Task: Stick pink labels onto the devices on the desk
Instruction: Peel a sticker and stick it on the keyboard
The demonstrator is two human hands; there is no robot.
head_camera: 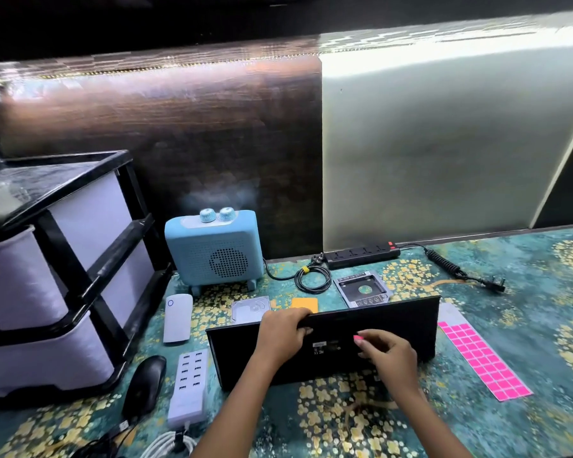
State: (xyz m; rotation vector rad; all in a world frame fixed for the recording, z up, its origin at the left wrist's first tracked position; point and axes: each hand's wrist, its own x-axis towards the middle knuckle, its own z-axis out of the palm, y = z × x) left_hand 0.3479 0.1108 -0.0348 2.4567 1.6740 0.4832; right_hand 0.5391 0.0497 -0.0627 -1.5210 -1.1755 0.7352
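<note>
My left hand (283, 328) curls over the top edge of the black device (411, 322), propping it on edge on the bench (526, 292). My right hand (389, 353) pinches a pink label (358, 338) at its back, and the label sheet (483, 358) lies further right. If my grip slips, the device could tip and skew the label. Blur hides whether the label touches yet, and the device's far face is out of sight.

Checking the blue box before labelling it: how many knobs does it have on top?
2. Both stand side by side on top of the blue box: the left knob, the right knob. Its back is hidden.
</note>
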